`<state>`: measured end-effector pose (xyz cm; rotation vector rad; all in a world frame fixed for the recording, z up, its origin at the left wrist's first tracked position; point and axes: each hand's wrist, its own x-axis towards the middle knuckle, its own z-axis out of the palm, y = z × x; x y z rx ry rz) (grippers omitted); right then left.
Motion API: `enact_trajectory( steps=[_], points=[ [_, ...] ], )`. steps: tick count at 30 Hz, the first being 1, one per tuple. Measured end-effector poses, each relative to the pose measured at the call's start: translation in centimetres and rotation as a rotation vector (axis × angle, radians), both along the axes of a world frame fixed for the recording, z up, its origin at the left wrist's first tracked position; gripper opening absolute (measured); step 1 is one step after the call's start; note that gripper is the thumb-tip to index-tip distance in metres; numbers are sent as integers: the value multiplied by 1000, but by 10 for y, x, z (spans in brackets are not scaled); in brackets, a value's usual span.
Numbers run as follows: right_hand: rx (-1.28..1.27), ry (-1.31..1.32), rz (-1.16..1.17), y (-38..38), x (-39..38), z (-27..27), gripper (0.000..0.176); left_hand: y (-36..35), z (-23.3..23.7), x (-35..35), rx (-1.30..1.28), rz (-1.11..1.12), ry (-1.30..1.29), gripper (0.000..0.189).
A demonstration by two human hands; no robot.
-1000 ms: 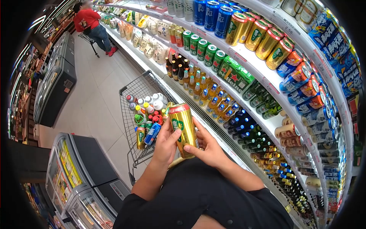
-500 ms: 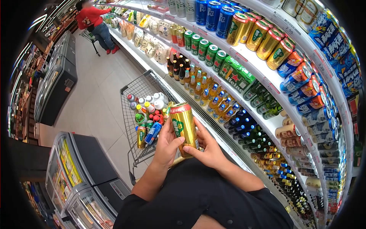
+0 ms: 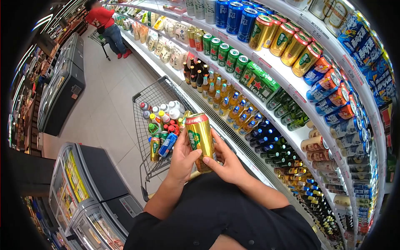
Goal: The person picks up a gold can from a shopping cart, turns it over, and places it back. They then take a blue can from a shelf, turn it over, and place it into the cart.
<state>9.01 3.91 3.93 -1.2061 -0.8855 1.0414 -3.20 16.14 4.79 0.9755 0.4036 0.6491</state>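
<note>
Between my two hands a gold beer can (image 3: 201,137) with a red-trimmed top and a green emblem stands tilted in front of my body. My left hand (image 3: 183,156) wraps its left side, thumb across the front. On the other side my right hand (image 3: 225,160) grips it, with the thumb over the lower front. Part of another gold can (image 3: 186,118) shows just behind, near my left fingers; what supports it is hidden. Beyond my hands, the shopping cart (image 3: 143,121) holds several bottles (image 3: 164,114), a gold can (image 3: 154,149) and a blue can (image 3: 168,144).
Drink shelves curve along the right, with gold cans (image 3: 283,39), blue cans (image 3: 235,16), green cans (image 3: 223,54) and glass bottles (image 3: 235,110). Freezer cases (image 3: 89,196) line the left. A person in red (image 3: 100,18) stands up the aisle beside another cart (image 3: 98,38).
The gold can has turned slightly in my hands, its emblem shifting left, and my right thumb has moved a little. The person's outstretched arm has drawn back from the shelf.
</note>
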Motion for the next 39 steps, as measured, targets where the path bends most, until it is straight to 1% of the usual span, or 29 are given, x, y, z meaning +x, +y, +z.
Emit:
enact_trajectory(
  steps=[6,9,11,12,14,15,17,18,20,21,23,27,30,32,35,39],
  points=[
    [3,-12,-29,0,-2,3,89,0,-2,-1,-18,4,-4,84],
    [10,-82,-54,0,-2,3,91,0,-3,-1,-23,4,-11,85],
    [-49,-200,-58,-1,-3,10,97,0,-7,-3,-61,-23,-16,79],
    [-49,-200,-57,-2,-3,8,97,-1,-8,-3,-62,-23,-16,79],
    [-37,-489,-97,-3,-3,5,104,-3,-9,-4,-110,-8,6,73],
    [-38,-490,-96,-2,-3,7,104,-3,-9,-4,-110,-8,6,73],
    [-77,-597,-137,-2,-5,12,108,-3,-10,-5,-130,-27,17,70],
    [-78,-597,-136,-2,-5,11,108,-4,-8,-4,-131,-26,17,70],
    [-18,-626,-170,0,-5,10,111,-5,-2,-1,-83,-31,44,72],
    [-18,-626,-169,0,-5,11,111,-5,-2,-1,-84,-30,44,72],
    [-24,-621,-170,0,-4,13,112,-5,-5,0,-86,-27,-34,73],
    [1,-642,-163,0,-2,12,114,-5,-1,1,-84,8,22,74],
    [-19,-568,-112,0,1,14,112,-2,-1,1,-116,1,-31,76],
    [-99,-268,-3,-1,5,16,106,0,5,1,-184,-55,-69,79],
    [-48,-200,30,1,5,8,102,0,-3,2,-144,-19,-79,81],
    [-28,-173,35,1,6,9,102,-1,0,2,-122,-19,-68,80]
  ],
)
